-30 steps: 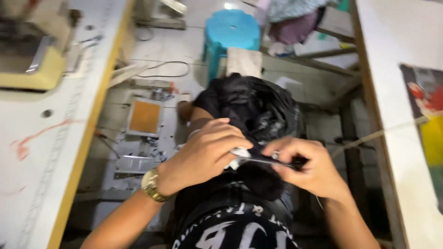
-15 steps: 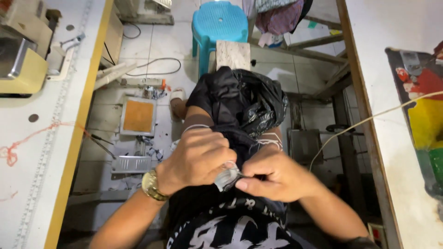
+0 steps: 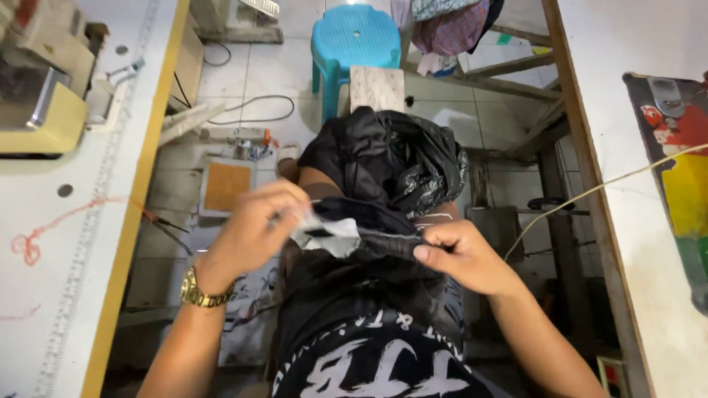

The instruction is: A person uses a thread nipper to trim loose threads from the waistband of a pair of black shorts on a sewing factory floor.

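A dark fabric piece with a grey-white lining (image 3: pixel 346 232) is stretched between my two hands over my lap. My left hand (image 3: pixel 258 228), with a gold watch at the wrist, pinches its light-coloured end. My right hand (image 3: pixel 461 254) grips the dark seam edge at the other end, fingers closed. Just beyond the hands, a bundle of shiny black cloth (image 3: pixel 391 158) is heaped on my knees. I wear a black shirt with white lettering (image 3: pixel 376 361).
A white sewing table (image 3: pixel 81 243) with a cream sewing machine (image 3: pixel 40 88) and a red thread scrap (image 3: pixel 51 228) runs along the left. Another white table (image 3: pixel 634 147) stands right. On the floor ahead are a blue plastic stool (image 3: pixel 354 40), a foot pedal (image 3: pixel 225 184) and cables.
My hands have drawn apart, the left going left and the right going right, and the fabric piece is now pulled out between them. The view has tilted slightly.
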